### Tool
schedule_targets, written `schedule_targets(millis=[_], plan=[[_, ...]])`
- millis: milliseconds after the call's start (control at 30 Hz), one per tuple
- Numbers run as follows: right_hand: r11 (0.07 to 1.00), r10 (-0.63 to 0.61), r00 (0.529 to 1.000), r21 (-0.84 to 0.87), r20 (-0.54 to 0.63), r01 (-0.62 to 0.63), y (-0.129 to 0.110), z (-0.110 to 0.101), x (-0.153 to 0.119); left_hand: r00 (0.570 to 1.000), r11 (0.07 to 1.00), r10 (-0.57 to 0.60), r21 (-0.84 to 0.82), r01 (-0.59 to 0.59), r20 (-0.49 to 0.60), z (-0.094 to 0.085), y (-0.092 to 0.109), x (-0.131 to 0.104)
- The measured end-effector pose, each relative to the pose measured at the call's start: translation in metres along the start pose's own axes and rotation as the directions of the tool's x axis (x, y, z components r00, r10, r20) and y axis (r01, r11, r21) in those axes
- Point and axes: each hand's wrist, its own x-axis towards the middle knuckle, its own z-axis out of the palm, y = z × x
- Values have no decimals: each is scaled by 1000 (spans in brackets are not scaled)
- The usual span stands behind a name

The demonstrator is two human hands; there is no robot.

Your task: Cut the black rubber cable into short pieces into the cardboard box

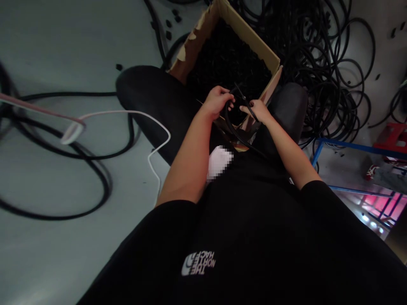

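Over the near side of a cardboard box (pixel 194 42), my left hand (pixel 218 101) pinches a black rubber cord (pixel 229 123). That cord bends in a loop below the fingers and trails back towards my lap. My right hand (pixel 259 111) is closed around dark scissors (pixel 244 97), their blades pointing up and left, close to the cord by my left fingers. Whether the blades touch the cord I cannot tell. Many short black pieces (pixel 229 57) fill the box, which stands between my knees.
A large tangle of black cord (pixel 318 72) lies on the floor to the right, and wide loops of cord (pixel 104 186) lie to the left. A white cable (pixel 140 112) crosses my left thigh. A blue metal frame (pixel 356 146) and a red stool (pixel 392 137) stand at right.
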Motion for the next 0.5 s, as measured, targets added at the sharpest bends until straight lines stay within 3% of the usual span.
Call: schedule_targets(millis=[233, 400, 500], plan=[[1000, -3, 1000, -8, 19, 3, 1, -2, -1, 1000, 999, 31, 26, -31, 3, 1, -2, 3], [999, -7, 977, 40, 213, -2, 0, -1, -3, 994, 994, 104, 11, -105, 43, 0, -2, -1], [997, -33, 962, 77, 272, 12, -6, -1, -3, 989, 989, 146, -2, -146, 24, -3, -6, 3]])
